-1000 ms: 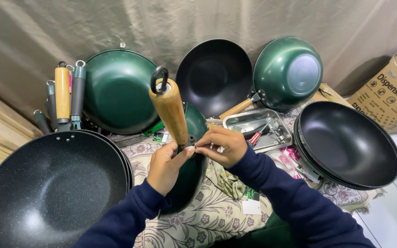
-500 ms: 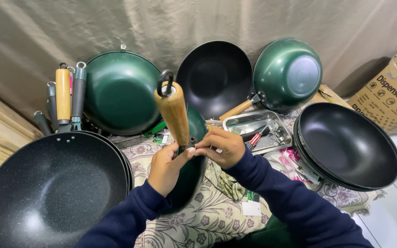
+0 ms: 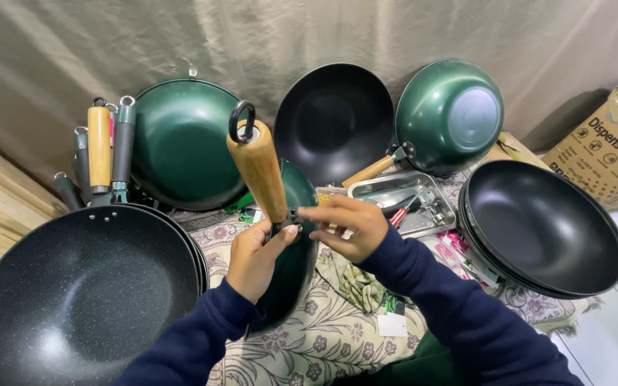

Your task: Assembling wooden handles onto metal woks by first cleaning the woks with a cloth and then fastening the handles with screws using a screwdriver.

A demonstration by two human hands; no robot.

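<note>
Clenched by the left hand (image 3: 255,257) at frame centre, the rigid, weighty dark green metal wok (image 3: 291,268) is steadied while the right hand (image 3: 348,227) pinches its smooth wooden handle's (image 3: 260,171) base.

Cookware workshop: stacked woks (image 3: 538,229), loose handles (image 3: 99,146).

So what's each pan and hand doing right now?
Left hand: gripping base of wooden handle.
Right hand: fingertips pinching the handle joint.
Green wok: held on edge, handle up.
Speckled black wok: lying open side up.
Metal tray: flat, holding small parts.
</note>
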